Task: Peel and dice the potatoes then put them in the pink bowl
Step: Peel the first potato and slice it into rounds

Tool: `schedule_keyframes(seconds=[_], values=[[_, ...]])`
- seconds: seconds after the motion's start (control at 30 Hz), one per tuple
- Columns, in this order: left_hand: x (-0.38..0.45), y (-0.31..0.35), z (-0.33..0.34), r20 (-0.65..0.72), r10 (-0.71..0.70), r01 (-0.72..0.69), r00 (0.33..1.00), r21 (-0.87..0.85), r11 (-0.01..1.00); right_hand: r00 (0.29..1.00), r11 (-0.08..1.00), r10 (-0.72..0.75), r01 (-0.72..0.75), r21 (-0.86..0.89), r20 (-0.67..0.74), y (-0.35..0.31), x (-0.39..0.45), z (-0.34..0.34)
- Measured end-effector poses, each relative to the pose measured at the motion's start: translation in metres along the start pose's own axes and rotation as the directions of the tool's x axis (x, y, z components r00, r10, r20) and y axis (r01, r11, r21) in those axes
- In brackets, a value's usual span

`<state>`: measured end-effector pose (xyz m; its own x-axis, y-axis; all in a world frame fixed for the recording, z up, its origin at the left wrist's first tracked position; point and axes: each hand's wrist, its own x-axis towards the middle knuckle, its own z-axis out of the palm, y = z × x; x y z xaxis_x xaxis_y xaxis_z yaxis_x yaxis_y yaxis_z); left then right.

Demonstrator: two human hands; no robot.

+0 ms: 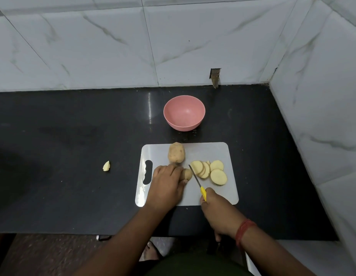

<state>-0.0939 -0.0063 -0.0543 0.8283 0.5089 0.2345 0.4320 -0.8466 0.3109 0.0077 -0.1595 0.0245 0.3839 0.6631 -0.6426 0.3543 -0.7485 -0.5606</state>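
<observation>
On the cutting board (213, 150), near its centre, the potato stub (186, 173) is pinned under the left hand (165, 185), fingers curled over it. Knife (197, 181) gripped by right hand (217, 210), blade just beside stub. Slices (210, 172) lie twd right edge; whole potato (176, 152) at far edge. Pink bowl (184, 112) sits beyond, on worktop. Stub judged firm, wet-slick, prone to roll; best held w/ cut face down.

A pink bowl (184, 112) is seen on a glossy black countertop (73, 136). The cutting board (209, 152) is pale grey-white and plain. Pale yellow flesh is shown by the potato slices (210, 171), while tan, lightly speckled skin is kept by the whole potato (176, 152). The knife (198, 183) is marked by a yellow handle and a silvery blade. The wall tiles (113, 46) are white, veined with grey marbling. A red thread band (243, 230) is worn on the right wrist.
</observation>
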Motion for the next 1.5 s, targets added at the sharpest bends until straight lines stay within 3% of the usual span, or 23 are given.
schedule_keyframes(seconds=[0.23, 0.37, 0.5, 0.63, 0.83, 0.97, 1.2, 1.3, 1.5], values=[[-0.006, 0.002, -0.002, 0.026, -0.087, 0.083, 0.996, 0.135, 0.987, 1.0, 1.0, 0.007, -0.007, -0.003, -0.014, -0.002, -0.005, 0.007], [-0.015, -0.005, -0.009, -0.026, -0.136, 0.138, 0.99, 0.085, 0.987, 1.0, 1.0, 0.014, -0.014, 0.005, -0.01, 0.0, -0.01, 0.008], [-0.021, -0.015, -0.015, -0.054, -0.018, 0.018, 0.998, -0.011, 1.0, 1.0, 0.999, 0.018, -0.019, -0.026, -0.018, 0.002, -0.014, 0.011], [-0.016, -0.012, -0.009, 0.011, 0.098, -0.098, 0.995, 0.037, 0.994, 0.999, 0.999, 0.025, -0.026, -0.026, -0.023, 0.001, -0.016, 0.01], [-0.012, 0.01, 0.001, -0.021, -0.015, 0.018, 1.0, 0.161, 0.987, 0.999, 0.995, 0.036, -0.036, -0.091, -0.006, -0.003, -0.021, 0.008], [-0.018, 0.019, 0.002, -0.06, -0.063, 0.071, 0.996, 0.125, 0.99, 0.999, 0.999, 0.053, -0.053, 0.013, -0.008, -0.003, -0.022, 0.008], [-0.011, 0.005, -0.001, -0.031, 0.008, -0.006, 0.999, 0.049, 0.999, 0.999, 0.998, 0.019, -0.021, -0.061, -0.039, -0.002, -0.012, 0.014], [-0.007, 0.004, -0.001, -0.028, 0.013, -0.012, 1.0, 0.039, 0.999, 0.999, 0.997, 0.043, -0.043, -0.064, 0.006, -0.005, -0.008, 0.015], [-0.001, 0.005, -0.002, 0.007, 0.001, -0.001, 1.0, 0.059, 0.998, 0.999, 0.997, -0.001, -0.003, -0.077, -0.047, -0.005, 0.002, 0.017]])
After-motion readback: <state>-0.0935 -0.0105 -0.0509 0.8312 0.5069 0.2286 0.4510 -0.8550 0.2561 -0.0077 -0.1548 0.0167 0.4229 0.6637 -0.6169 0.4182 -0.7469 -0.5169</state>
